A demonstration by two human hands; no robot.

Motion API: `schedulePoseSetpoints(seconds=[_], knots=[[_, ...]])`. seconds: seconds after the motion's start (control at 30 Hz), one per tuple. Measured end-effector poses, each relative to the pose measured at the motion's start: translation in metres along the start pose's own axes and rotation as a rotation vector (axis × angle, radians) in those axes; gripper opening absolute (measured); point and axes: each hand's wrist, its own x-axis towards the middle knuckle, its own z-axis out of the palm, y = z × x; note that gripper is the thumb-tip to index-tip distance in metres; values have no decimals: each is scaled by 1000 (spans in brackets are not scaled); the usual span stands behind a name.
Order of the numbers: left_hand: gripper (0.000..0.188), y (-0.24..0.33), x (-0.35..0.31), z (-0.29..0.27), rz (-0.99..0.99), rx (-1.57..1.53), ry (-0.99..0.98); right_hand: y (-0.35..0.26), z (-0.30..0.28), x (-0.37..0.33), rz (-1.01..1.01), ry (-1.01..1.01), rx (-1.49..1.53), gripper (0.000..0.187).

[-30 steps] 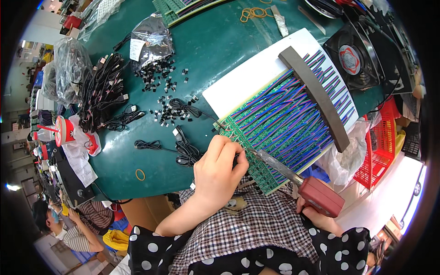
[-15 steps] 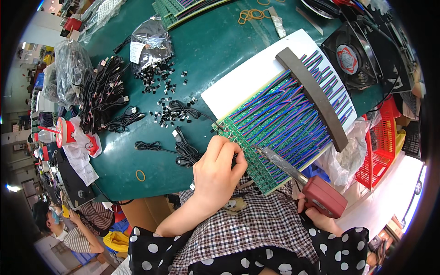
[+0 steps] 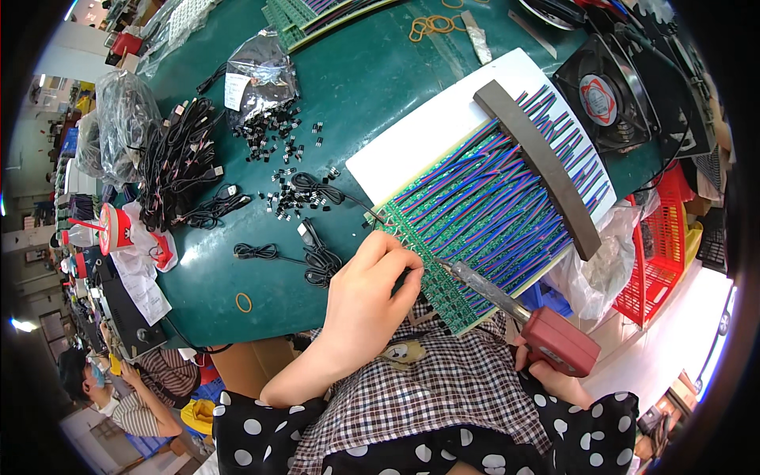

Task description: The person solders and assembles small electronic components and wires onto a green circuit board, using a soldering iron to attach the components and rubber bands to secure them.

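Observation:
My left hand (image 3: 368,297) is closed in a pinch at the left edge of a green circuit board panel (image 3: 434,294); whatever lies between its fingertips is hidden. In my right hand (image 3: 550,378) is a soldering iron (image 3: 564,342) with a red handle. Its metal tip rests over the panel's front part, just right of my left fingers. Rows of blue and reddish wires (image 3: 495,210) run across the panel, and a dark curved bar (image 3: 542,170) lies over them. Under the panel is a white sheet (image 3: 396,168). A black cable (image 3: 318,187) reaches the panel's left corner.
Small black components (image 3: 273,131) are scattered by a clear bag (image 3: 261,71). Coiled black cables (image 3: 317,257) lie left of my hand, with a cable bundle (image 3: 178,162) farther off. A fan (image 3: 602,99) stands at the back right. A red crate (image 3: 651,265) is beyond the table.
My left hand has shifted slightly left, and its fingers are more curled. The soldering iron's tip has moved slightly toward me; the panel stays nearly in place.

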Motion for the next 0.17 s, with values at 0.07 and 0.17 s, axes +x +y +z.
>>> schedulePoseSetpoints(seconds=[0.07,0.17], knots=[[12,2,1,2,-12,36,-29,-4,4,2,1,-1,7,55],[12,5,-2,6,-23,153,-5,18,-11,-6,-86,-46,-252,60]])
